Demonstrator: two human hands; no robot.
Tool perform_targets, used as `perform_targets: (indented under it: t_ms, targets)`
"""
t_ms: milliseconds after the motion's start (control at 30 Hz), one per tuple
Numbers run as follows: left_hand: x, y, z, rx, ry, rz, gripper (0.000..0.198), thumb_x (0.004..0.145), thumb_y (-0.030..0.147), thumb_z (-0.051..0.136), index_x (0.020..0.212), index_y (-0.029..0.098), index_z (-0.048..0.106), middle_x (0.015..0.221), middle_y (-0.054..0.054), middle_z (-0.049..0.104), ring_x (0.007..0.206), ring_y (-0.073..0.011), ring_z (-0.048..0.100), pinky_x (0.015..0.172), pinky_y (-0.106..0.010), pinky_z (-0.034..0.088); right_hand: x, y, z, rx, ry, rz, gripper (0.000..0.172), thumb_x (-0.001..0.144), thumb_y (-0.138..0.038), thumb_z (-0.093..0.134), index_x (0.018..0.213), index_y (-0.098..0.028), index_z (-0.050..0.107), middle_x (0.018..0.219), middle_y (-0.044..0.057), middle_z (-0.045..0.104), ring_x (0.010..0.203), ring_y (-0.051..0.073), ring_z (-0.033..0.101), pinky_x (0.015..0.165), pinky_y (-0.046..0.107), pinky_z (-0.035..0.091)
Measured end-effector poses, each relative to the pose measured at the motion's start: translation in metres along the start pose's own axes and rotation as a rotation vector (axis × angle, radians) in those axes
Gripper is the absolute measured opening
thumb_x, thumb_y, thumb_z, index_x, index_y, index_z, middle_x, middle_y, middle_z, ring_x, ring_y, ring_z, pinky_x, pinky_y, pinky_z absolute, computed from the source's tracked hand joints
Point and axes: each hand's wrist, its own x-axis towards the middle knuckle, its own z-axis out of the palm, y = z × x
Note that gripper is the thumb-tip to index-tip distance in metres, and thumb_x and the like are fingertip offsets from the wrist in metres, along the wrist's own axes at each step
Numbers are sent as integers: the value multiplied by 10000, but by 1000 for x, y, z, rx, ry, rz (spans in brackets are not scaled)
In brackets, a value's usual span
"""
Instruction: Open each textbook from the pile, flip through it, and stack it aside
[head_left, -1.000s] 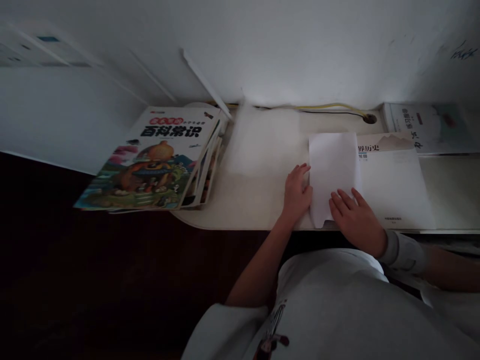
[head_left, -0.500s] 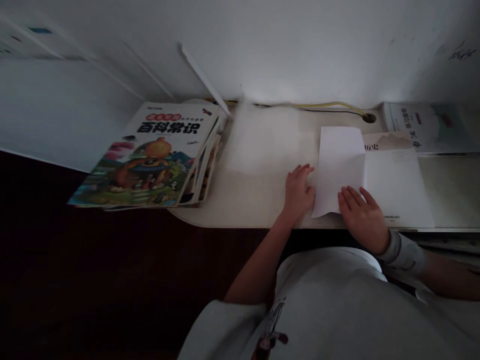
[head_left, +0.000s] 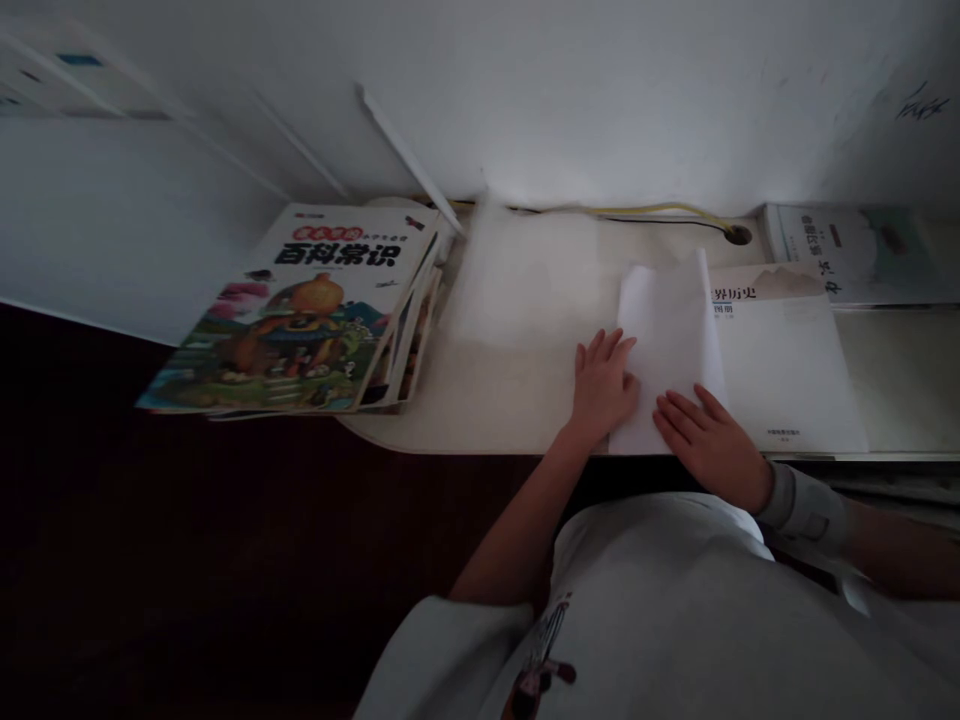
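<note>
A folded white sheet of paper (head_left: pixel 667 330) lies on the pale desk (head_left: pixel 510 390) near its front edge, its right side curling up off the surface. My left hand (head_left: pixel 602 382) rests flat on the sheet's left edge with fingers spread. Flat on the sheet's lower right corner lies my right hand (head_left: pixel 709 442), fingers stretched out. The sheet partly overlaps a white book (head_left: pixel 787 370) with printed characters at its top.
A stack of picture books (head_left: pixel 300 320) with a colourful cover hangs over the desk's left end. Another book (head_left: pixel 855 250) lies at the back right. A yellow and a black cable (head_left: pixel 660 213) run along the wall to a hole (head_left: pixel 739 236).
The sheet slid left, uncovering more of the white book's title, and its right side lifted. Both hands shifted slightly left with it.
</note>
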Motion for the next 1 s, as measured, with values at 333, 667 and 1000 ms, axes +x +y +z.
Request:
perform_targets:
  t_ms: [333, 667, 1000]
  targets:
    - [-1, 0, 2, 131, -55, 40, 492, 811, 137, 433, 1294, 159, 526, 1448, -116, 455, 1385, -295, 325, 1139, -556, 200, 12, 30, 2, 273, -89, -181, 514, 904, -464, 506, 1295, -132, 535, 1321, 170, 567, 1278, 266, 468, 1072, 567, 307]
    - [-2, -4, 4, 127, -3, 56, 466, 831, 121, 425, 1279, 190, 530, 1441, -104, 465, 1380, -273, 338, 1129, -559, 229, 90, 182, 79, 333, 35, 344, 773, 871, -613, 441, 1472, -149, 297, 1555, 202, 184, 1434, 373, 132, 1053, 611, 277]
    - [-18, 57, -14, 196, -83, 462, 424, 933, 378, 400, 1294, 188, 514, 1422, -102, 488, 1373, -285, 344, 1145, -550, 175, 120, 166, 101, 420, 122, 580, 629, 841, -439, 524, 1388, -144, 430, 1473, 195, 375, 1382, 364, 283, 1031, 627, 300]
